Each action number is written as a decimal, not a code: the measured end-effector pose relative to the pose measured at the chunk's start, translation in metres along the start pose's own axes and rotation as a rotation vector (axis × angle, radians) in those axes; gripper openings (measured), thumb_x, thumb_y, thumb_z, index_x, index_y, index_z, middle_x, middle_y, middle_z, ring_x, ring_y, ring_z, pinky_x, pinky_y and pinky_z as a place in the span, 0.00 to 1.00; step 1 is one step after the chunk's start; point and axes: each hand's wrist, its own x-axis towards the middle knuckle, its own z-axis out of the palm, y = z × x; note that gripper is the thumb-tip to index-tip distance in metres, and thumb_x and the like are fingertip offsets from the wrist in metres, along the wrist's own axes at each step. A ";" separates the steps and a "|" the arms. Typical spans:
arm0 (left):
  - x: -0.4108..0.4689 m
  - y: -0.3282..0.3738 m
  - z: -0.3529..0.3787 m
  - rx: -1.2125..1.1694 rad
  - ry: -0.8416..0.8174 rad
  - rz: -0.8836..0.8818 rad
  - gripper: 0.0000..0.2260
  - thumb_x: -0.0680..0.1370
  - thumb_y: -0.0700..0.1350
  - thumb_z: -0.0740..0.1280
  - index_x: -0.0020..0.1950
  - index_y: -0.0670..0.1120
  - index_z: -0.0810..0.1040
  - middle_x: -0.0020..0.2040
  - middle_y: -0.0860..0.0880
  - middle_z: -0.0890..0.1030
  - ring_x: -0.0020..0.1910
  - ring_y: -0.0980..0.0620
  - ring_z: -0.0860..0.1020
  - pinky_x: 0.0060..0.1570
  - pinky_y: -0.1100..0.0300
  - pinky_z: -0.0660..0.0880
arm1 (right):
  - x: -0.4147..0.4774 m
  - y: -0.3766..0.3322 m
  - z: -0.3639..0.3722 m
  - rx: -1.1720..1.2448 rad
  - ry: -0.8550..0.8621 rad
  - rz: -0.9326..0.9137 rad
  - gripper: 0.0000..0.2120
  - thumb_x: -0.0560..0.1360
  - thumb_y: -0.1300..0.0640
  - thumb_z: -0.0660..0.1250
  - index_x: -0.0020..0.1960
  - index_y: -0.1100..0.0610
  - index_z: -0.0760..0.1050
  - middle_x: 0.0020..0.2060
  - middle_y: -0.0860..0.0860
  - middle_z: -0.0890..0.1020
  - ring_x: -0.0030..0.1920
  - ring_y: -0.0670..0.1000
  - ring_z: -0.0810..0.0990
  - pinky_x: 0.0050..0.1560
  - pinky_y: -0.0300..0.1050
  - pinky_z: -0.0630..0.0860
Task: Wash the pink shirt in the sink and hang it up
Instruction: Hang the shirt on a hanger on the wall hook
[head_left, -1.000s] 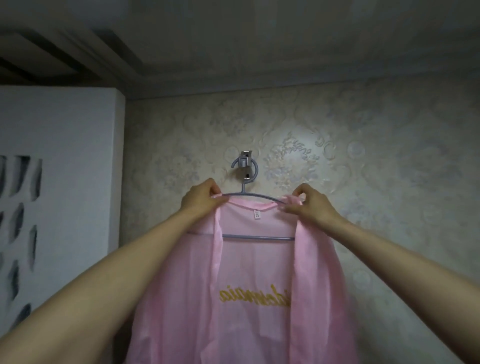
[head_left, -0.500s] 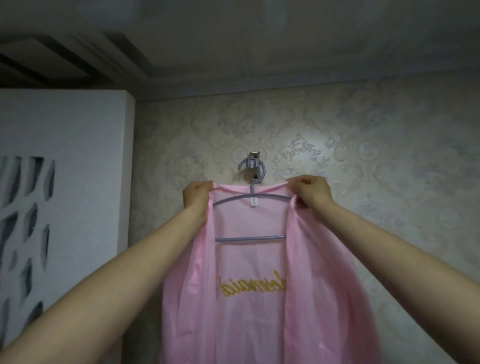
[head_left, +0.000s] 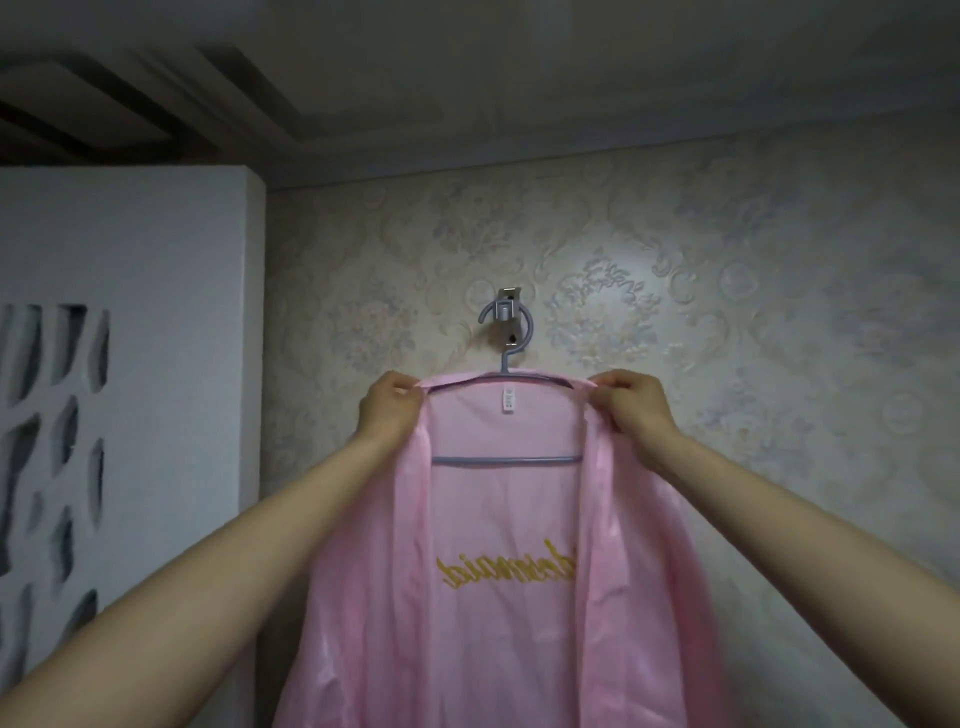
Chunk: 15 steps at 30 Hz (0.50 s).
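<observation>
The pink shirt (head_left: 498, 519) hangs open on a grey-blue hanger (head_left: 506, 460), with gold lettering showing mirrored through its back. The hanger's hook sits on a metal wall hook (head_left: 508, 312). My left hand (head_left: 389, 410) pinches the shirt's left shoulder at the collar. On the other side my right hand (head_left: 636, 408) pinches the right shoulder. Both hands sit level with the hanger's top bar. A small white label hangs inside the collar.
Patterned wallpaper (head_left: 753, 338) covers the wall behind the shirt. A white cabinet or partition with cut-out shapes (head_left: 119, 389) stands close on the left. The ceiling with stepped moulding is above.
Both hands moved apart and upward, spreading the collar over the hanger's shoulders. The shirt now sits higher and wider on the hanger.
</observation>
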 end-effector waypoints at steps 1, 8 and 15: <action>0.003 0.003 -0.002 -0.027 0.006 -0.023 0.08 0.77 0.46 0.65 0.50 0.42 0.78 0.51 0.42 0.81 0.54 0.43 0.78 0.49 0.57 0.71 | 0.001 -0.002 -0.003 0.011 -0.027 0.028 0.12 0.69 0.69 0.67 0.33 0.54 0.77 0.20 0.43 0.74 0.24 0.42 0.71 0.24 0.33 0.66; -0.006 0.014 0.005 0.444 0.078 0.346 0.11 0.80 0.49 0.60 0.50 0.40 0.72 0.45 0.34 0.79 0.47 0.34 0.77 0.42 0.50 0.70 | -0.005 -0.014 0.007 -0.509 -0.114 -0.207 0.07 0.68 0.59 0.72 0.39 0.54 0.73 0.37 0.55 0.80 0.38 0.56 0.78 0.39 0.46 0.74; -0.027 0.004 0.013 0.271 -0.018 0.048 0.13 0.74 0.43 0.67 0.55 0.41 0.69 0.52 0.39 0.80 0.54 0.39 0.77 0.49 0.54 0.71 | -0.025 0.007 0.014 -0.383 -0.051 -0.102 0.14 0.67 0.65 0.71 0.47 0.55 0.70 0.40 0.52 0.76 0.41 0.55 0.76 0.40 0.44 0.70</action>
